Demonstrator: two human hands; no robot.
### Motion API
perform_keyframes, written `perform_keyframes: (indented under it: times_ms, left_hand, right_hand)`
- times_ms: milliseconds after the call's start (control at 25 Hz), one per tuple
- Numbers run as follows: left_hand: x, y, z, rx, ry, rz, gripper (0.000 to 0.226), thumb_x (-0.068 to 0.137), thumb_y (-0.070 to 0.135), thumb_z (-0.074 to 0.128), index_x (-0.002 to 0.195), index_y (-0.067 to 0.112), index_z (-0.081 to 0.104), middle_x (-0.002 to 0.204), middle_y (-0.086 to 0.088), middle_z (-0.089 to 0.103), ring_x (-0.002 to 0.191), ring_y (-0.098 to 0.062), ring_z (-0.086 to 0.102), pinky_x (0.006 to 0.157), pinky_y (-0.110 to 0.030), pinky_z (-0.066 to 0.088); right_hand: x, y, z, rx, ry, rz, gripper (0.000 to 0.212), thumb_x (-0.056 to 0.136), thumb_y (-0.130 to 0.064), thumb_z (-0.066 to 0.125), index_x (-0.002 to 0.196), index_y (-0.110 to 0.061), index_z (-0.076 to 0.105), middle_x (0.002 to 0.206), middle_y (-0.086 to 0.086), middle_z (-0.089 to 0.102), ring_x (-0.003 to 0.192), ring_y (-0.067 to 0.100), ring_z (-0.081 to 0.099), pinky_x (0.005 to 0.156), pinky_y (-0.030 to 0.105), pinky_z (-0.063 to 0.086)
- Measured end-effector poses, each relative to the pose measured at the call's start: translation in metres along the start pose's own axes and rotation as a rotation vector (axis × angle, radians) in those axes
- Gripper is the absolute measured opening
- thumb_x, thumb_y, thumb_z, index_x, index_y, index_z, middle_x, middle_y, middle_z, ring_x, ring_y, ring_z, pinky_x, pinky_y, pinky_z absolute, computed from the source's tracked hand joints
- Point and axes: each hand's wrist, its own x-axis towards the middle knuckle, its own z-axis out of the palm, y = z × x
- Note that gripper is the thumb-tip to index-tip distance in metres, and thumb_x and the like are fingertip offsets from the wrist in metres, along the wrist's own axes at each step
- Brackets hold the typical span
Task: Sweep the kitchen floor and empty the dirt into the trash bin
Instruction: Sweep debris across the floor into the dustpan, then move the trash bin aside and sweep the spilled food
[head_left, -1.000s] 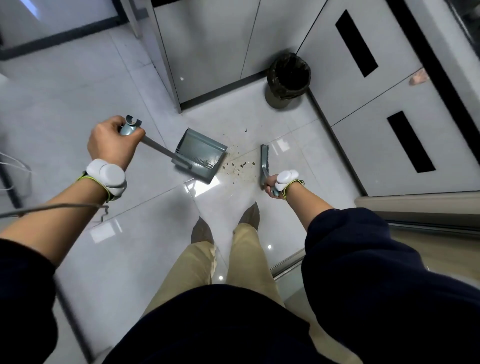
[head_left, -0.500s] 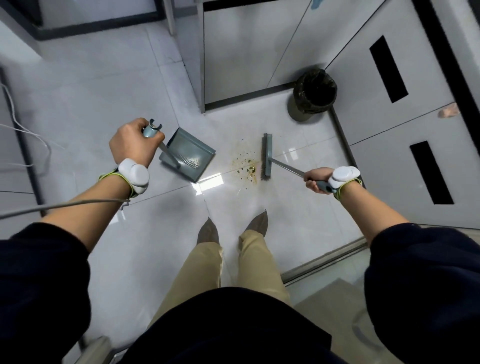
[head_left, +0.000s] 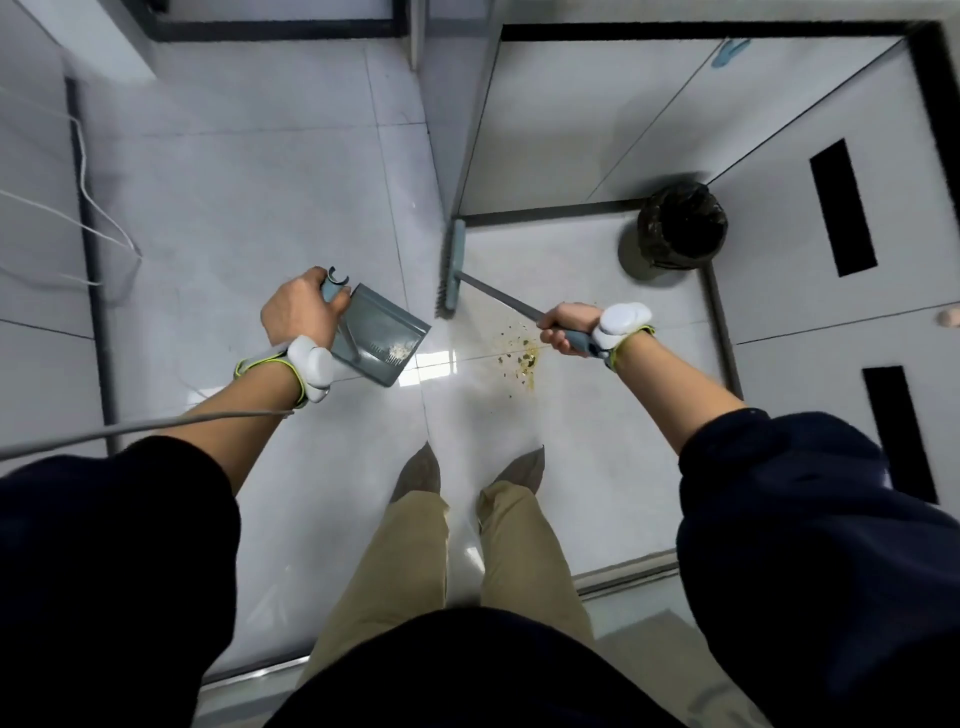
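Note:
My left hand (head_left: 300, 312) grips the handle of a grey-blue dustpan (head_left: 383, 338), which holds a few pale crumbs near its lip. My right hand (head_left: 569, 327) is shut on the handle of a broom (head_left: 451, 270); the brush head stands on the floor by the cabinet corner, beyond the dirt. A small scatter of yellowish-brown dirt (head_left: 522, 358) lies on the white tiles between the dustpan and my right hand. A round trash bin (head_left: 678, 226) with a dark bag stands in the corner at the right.
Grey cabinet fronts (head_left: 561, 130) form the far and right walls of the corner. My two shoes (head_left: 470, 473) stand just behind the dirt. White cables (head_left: 83, 171) trail along the left side. A metal floor strip (head_left: 623, 571) runs at the lower right.
The broom head has moved from right next to the dirt outward to the cabinet corner. The dustpan has swung closer to my left hand. The view has shifted right and forward.

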Motion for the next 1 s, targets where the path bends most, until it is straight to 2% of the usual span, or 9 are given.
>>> perform_keyframes:
  times_ms: [160,280,360,400,520,680,800,880,1000]
  left_hand:
    - [0.011,-0.01,-0.004,0.109,-0.025,-0.017,0.038,0.094,0.036,0.05,0.116,0.007,0.059,0.115,-0.024,0.055,0.102,-0.042,0.057,0.077,-0.042,0.045]
    - [0.02,-0.015,-0.007,0.174,-0.014,-0.023,0.037,0.096,0.028,0.051,0.122,0.002,0.053,0.123,-0.023,0.048,0.108,-0.041,0.054,0.085,-0.046,0.044]
    - [0.023,-0.017,-0.007,0.191,0.013,-0.024,0.035,0.095,0.019,0.052,0.126,0.003,0.049,0.126,-0.022,0.049,0.111,-0.04,0.054,0.089,-0.046,0.041]
    - [0.025,-0.018,-0.007,0.206,0.038,-0.023,0.035,0.095,0.014,0.051,0.129,0.005,0.047,0.126,-0.022,0.05,0.112,-0.04,0.054,0.09,-0.045,0.039]
    - [0.025,-0.017,-0.002,0.273,0.117,0.008,0.038,0.094,0.003,0.042,0.131,0.007,0.044,0.124,-0.022,0.053,0.116,-0.038,0.048,0.091,-0.046,0.034]
    - [0.023,-0.007,0.0,0.294,0.145,0.019,0.05,0.086,-0.006,0.045,0.134,0.007,0.042,0.124,-0.023,0.051,0.118,-0.038,0.043,0.093,-0.046,0.031]
    - [0.023,0.001,-0.001,0.265,0.114,0.007,0.061,0.078,-0.012,0.052,0.135,0.01,0.041,0.128,-0.022,0.048,0.121,-0.037,0.041,0.095,-0.043,0.032]
    - [0.025,0.003,-0.001,0.232,0.085,-0.021,0.062,0.077,-0.012,0.053,0.134,0.011,0.042,0.129,-0.021,0.048,0.122,-0.037,0.04,0.095,-0.043,0.033]
    - [0.02,0.006,0.0,0.224,0.11,-0.028,0.064,0.074,-0.012,0.054,0.133,0.009,0.043,0.131,-0.022,0.044,0.122,-0.039,0.039,0.1,-0.044,0.029]
  right_hand:
    - [0.023,-0.022,0.038,-0.089,-0.002,-0.029,0.017,0.097,-0.008,0.034,0.082,-0.008,0.039,0.057,0.001,0.046,0.022,0.003,0.032,0.026,0.01,0.027]
    - [0.042,-0.025,0.054,-0.155,0.086,-0.07,0.008,0.096,-0.005,0.04,0.091,-0.002,0.045,0.072,0.009,0.05,0.027,0.011,0.046,0.029,0.01,0.034]
    - [0.05,-0.026,0.055,-0.448,0.187,-0.14,0.005,0.096,-0.008,0.044,0.095,-0.007,0.049,0.082,0.01,0.053,0.057,0.023,0.056,0.037,0.014,0.041]
    - [0.053,-0.028,0.053,-0.626,0.235,-0.177,0.007,0.096,-0.011,0.045,0.1,-0.01,0.05,0.09,0.009,0.05,0.074,0.024,0.05,0.045,0.016,0.038]
    - [0.045,-0.029,0.042,-1.015,0.297,-0.216,0.041,0.095,-0.006,0.042,0.136,-0.009,0.043,0.092,0.006,0.048,0.089,0.021,0.036,0.047,0.018,0.018]
    - [0.033,-0.003,0.012,-1.357,0.283,-0.205,0.069,0.082,0.0,0.052,0.146,-0.012,0.029,0.111,0.014,0.061,0.081,0.023,0.047,0.049,0.02,0.026]
    - [0.034,0.029,-0.016,-1.34,0.27,-0.107,0.062,0.082,-0.001,0.051,0.141,-0.01,0.035,0.09,0.008,0.058,0.081,0.024,0.051,0.049,0.02,0.028]
    - [0.031,0.046,-0.036,-1.257,0.265,-0.02,0.061,0.08,-0.003,0.05,0.139,-0.011,0.039,0.098,0.009,0.062,0.082,0.026,0.056,0.058,0.021,0.035]
    - [0.027,0.046,-0.06,-1.094,0.288,-0.018,0.048,0.088,-0.004,0.047,0.136,-0.01,0.047,0.112,0.009,0.061,0.088,0.019,0.048,0.075,0.024,0.033]
